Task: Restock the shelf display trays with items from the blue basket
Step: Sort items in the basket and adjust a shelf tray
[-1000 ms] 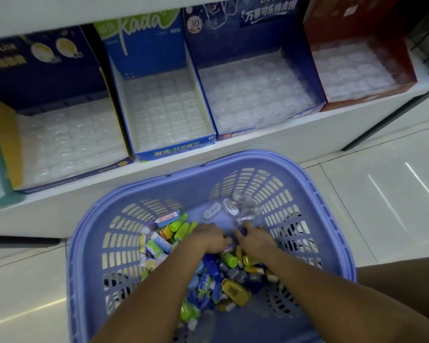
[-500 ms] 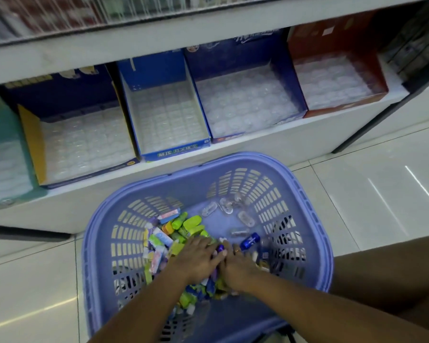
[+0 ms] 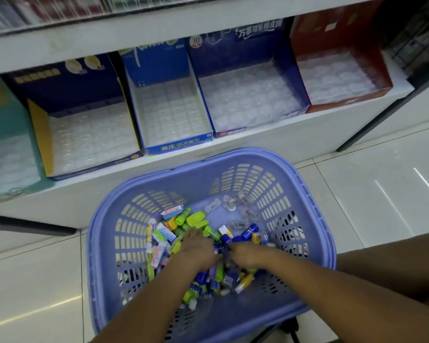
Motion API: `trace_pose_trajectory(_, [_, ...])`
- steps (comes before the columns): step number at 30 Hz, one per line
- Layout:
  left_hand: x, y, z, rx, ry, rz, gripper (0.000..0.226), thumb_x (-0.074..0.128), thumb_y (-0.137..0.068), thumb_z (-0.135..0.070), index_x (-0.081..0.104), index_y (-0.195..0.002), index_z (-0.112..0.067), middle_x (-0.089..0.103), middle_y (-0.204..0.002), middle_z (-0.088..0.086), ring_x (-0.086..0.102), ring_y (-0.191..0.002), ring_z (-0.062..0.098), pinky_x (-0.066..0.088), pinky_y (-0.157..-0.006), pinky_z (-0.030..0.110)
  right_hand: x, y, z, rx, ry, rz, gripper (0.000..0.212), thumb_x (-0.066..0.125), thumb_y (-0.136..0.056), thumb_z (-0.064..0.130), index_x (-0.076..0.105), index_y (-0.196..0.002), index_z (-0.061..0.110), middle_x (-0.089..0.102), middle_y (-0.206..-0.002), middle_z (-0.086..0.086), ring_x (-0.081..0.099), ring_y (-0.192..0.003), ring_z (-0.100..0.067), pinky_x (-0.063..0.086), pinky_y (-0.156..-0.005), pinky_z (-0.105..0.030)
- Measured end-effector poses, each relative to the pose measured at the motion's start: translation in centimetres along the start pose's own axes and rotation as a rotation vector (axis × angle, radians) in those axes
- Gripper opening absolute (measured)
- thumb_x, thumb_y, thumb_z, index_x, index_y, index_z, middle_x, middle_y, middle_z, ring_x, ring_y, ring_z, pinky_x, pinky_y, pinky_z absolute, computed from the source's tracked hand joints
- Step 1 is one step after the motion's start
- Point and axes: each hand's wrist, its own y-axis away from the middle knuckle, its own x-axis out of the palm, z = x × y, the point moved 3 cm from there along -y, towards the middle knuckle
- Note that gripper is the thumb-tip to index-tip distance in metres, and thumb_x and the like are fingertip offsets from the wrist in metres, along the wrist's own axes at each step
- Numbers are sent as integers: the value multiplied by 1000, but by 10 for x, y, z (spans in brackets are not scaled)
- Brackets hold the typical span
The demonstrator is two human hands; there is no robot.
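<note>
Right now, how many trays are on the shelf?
5: teal tray far left, yellow-sided tray, narrow blue tray, dark blue tray, red tray far right. More may lie beyond view.

Basket point(image 3: 315, 194) on floor before shelf point(image 3: 270, 142) w/ trays point(image 3: 174, 144); items point(image 3: 196, 219) in basket.
</note>
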Motion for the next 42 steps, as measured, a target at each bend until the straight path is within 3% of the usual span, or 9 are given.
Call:
trace_pose_trajectory(5, [-15, -19, 5, 11, 145, -58, 30, 52, -91, -36, 62, -93, -8, 61, -100, 14, 59, -99, 30, 44, -72, 33, -40, -28, -19, 77, 2, -346, 20, 42, -95, 9, 55, -80, 5, 48, -73, -8, 45, -65, -21, 36, -63, -30])
trace_pose_trajectory(10, [-47, -59, 16, -55, 294, -450, 30, 43, -94, -12, 54, -121, -5, 58, -122, 17, 55, -111, 30, 45, -90, 37, -43, -65, -38, 141, 217, -441, 37, 44, -94, 2, 42, -131, 6, 51, -126, -15, 57, -105, -31, 45, -79, -36])
trace_pose_trajectory(17, [-18, -100, 17, -224, 321, -440, 44, 55, -90, -30, 42, -127, -11, 47, -131, 12, 45, -122, 28, 36, -100, 36, -44, -85, -49, 162, 197, -413, 22, 51, -93, 13, 56, -113, 4, 60, -116, -15, 60, -105, -30, 49, -84, -38])
trace_pose_trajectory(21, [-18, -103, 17, -285, 353, -477, 47, 59, -87, -37, 45, -125, -12, 50, -130, 11, 45, -123, 28, 37, -100, 38, -72, -58, -34, 176, 63, -230, 15, 54, -90, 19, 58, -100, 8, 55, -90, -10, 52, -76, -22, 46, -67, -30])
trace_pose_trajectory(25, [-29, -82, 15, -271, 684, -530, 29, 60, -86, -17, 55, -113, -7, 63, -113, 14, 58, -105, 30, 46, -86, 31, -110, 3, -13, -54, -327, -145, 17, 54, -83, 4, 46, -69, 7, 46, -69, -12, 42, -61, -20, 35, -55, -27])
trace_pose_trajectory(28, [-45, -51, 2, -118, 1017, -510, 14, 63, -86, -9, 65, -99, -7, 69, -92, 11, 61, -75, 18, 44, -59, 13, -126, 59, 4, -279, -760, 19, 12, 54, -85, -5, 52, -89, 6, 55, -76, -16, 54, -64, -21, 47, -57, -26])
trace_pose_trajectory(32, [-69, -3, -24, 154, 1707, -312, 27, 65, -86, -6, 58, -111, 0, 64, -99, 12, 62, -83, 20, 52, -85, 35, -164, 127, 9, -661, -1155, 38, 21, 46, -86, 6, 54, -105, 6, 55, -82, -18, 56, -72, -24, 49, -71, -32])
trace_pose_trajectory(38, [-139, 61, -52, 566, 1988, -253, 40, 61, -81, -2, 60, -120, -10, 71, -102, 5, 69, -84, 13, 56, -75, 21, -216, 186, -41, -811, -1253, -515, 32, 46, -92, 25, 62, -116, 10, 68, -90, -5, 64, -87, -15, 53, -79, -24])
trace_pose_trajectory(42, [-178, 82, -62, 654, 2074, -260, 40, 58, -77, 1, 61, -115, -11, 72, -91, 9, 71, -75, 15, 56, -64, 19, -249, 184, -74, -523, -1230, -992, 35, 56, -86, 53, 72, -91, 22, 73, -89, 10, 63, -91, -10, 46, -85, -26])
